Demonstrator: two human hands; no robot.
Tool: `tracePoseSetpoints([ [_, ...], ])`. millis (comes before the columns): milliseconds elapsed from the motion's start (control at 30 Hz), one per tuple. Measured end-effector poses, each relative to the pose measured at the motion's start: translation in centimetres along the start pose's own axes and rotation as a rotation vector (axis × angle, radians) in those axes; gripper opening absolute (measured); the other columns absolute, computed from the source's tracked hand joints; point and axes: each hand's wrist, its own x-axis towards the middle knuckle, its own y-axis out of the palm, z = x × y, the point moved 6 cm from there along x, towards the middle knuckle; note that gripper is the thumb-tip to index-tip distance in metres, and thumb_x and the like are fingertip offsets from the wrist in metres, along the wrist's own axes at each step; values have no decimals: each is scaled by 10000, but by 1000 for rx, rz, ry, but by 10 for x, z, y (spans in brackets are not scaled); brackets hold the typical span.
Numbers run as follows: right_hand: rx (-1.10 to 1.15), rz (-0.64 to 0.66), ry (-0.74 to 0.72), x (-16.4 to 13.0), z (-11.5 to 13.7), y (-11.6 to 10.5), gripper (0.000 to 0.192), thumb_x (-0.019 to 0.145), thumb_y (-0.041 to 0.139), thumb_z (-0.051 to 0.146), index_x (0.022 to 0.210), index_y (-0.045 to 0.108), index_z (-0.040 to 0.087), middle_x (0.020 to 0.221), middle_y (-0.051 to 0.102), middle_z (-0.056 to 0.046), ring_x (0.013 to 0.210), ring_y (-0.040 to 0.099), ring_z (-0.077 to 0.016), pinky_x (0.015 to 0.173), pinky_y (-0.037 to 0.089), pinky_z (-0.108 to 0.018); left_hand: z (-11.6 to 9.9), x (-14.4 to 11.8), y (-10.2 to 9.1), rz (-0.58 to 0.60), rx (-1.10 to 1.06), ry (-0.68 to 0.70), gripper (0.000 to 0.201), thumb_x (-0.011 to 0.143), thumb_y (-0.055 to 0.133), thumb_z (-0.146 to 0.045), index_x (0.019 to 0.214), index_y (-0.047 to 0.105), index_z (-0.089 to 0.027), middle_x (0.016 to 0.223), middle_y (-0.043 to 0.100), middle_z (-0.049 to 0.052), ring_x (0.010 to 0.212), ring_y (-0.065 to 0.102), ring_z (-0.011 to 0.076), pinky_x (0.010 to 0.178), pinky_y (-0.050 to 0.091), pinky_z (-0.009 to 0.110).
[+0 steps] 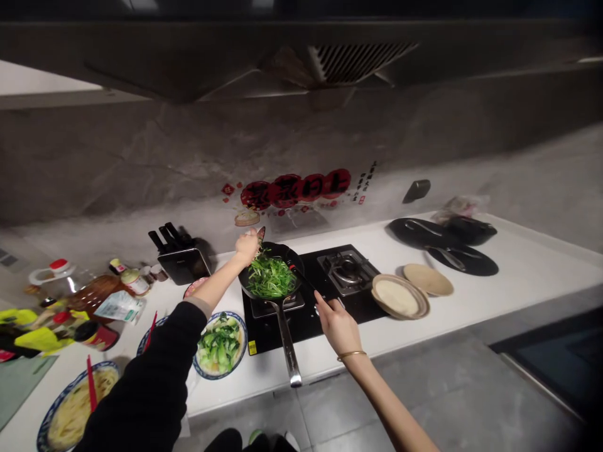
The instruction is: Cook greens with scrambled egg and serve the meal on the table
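Note:
Chopped green stems and leaves (pixel 272 277) fill a dark wok (pixel 301 276) on the left burner, its long metal handle (pixel 287 342) pointing toward me. My left hand (pixel 247 246) is closed at the wok's far left rim, gripping a small dark, reddish thing (pixel 261 234) tilted over the greens; its kind is unclear. My right hand (pixel 339 323) is wrapped round the black handle of a spatula (pixel 304 279) that reaches into the wok from the right. The spatula's head is hidden among the greens.
A plate of bok choy (pixel 220 345) and a noodle bowl (pixel 78 405) with red chopsticks stand left. Behind are a knife block (pixel 183 260) and bottles. Right of the cooktop (pixel 268 329) lie a pale bowl (pixel 400 296), a round wooden lid (pixel 428 279) and dark pans (pixel 464 258). The range hood hangs overhead.

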Motion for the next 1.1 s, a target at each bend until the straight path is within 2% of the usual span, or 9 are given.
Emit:
tracePoseSetpoints([
  [200, 24, -29, 9, 4, 17, -2, 414, 940, 309, 265, 1295, 522, 263, 872, 591, -90, 655, 550, -132, 528, 365, -212, 7, 3, -13, 2, 82, 12, 399, 891, 317, -128, 1280, 377, -61, 1028, 622, 259, 1039, 596, 306, 855, 449, 389],
  [400, 10, 58, -45, 8, 41, 5, 447, 907, 354, 185, 1328, 478, 269, 889, 597, -99, 751, 572, -166, 529, 380, -213, 20, -2, -22, 17, 113, 5, 379, 876, 355, -147, 1243, 398, -65, 1011, 634, 262, 1006, 613, 330, 827, 457, 409],
  [600, -29, 258, 2, 1, 15, -5, 421, 915, 332, 212, 1285, 528, 256, 881, 638, -93, 670, 631, -165, 534, 405, -235, 44, -8, -30, -3, 63, -60, 359, 869, 356, -145, 1221, 401, -87, 1001, 641, 254, 1005, 615, 333, 819, 455, 410],
  [667, -34, 331, -10, 7, 7, -11, 395, 913, 345, 229, 1231, 579, 244, 891, 659, -96, 687, 651, -183, 567, 426, -253, 52, -9, -31, -10, 32, -91, 361, 866, 378, -161, 1218, 398, -85, 1004, 639, 257, 1006, 616, 329, 822, 453, 398],
  [767, -34, 393, -75, 24, 13, -10, 363, 899, 375, 224, 1163, 623, 236, 909, 677, -104, 754, 666, -213, 614, 446, -277, 62, -11, -31, -15, -18, -124, 380, 858, 408, -187, 1224, 390, -84, 1009, 637, 257, 1006, 618, 319, 825, 451, 372],
  [833, -37, 392, -91, 34, 22, -2, 373, 898, 369, 206, 1189, 602, 226, 923, 674, -115, 768, 669, -211, 615, 446, -271, 68, -13, -31, -20, -51, -139, 395, 859, 400, -199, 1234, 384, -77, 1018, 634, 263, 1004, 618, 320, 815, 455, 366],
  [933, -31, 338, -37, 42, 30, 9, 399, 908, 341, 204, 1242, 560, 183, 931, 663, -135, 743, 670, -200, 590, 440, -255, 79, -17, -33, -29, -105, -144, 427, 868, 388, -234, 1260, 369, -64, 997, 646, 253, 962, 638, 306, 797, 463, 342],
  [1033, 24, 256, 39, 37, 19, 8, 398, 912, 347, 238, 1233, 573, 173, 886, 663, -121, 666, 657, -184, 566, 439, -254, 91, -21, -34, -27, -168, -128, 449, 875, 387, -265, 1271, 359, -56, 866, 684, 190, 822, 678, 259, 755, 477, 295],
  [1100, 85, 143, 66, 28, 6, -3, 391, 911, 359, 271, 1211, 595, 187, 820, 656, -94, 603, 630, -163, 544, 434, -247, 97, -23, -32, -22, -210, -123, 448, 877, 383, -259, 1276, 351, -59, 778, 691, 145, 712, 684, 231, 711, 485, 275],
])
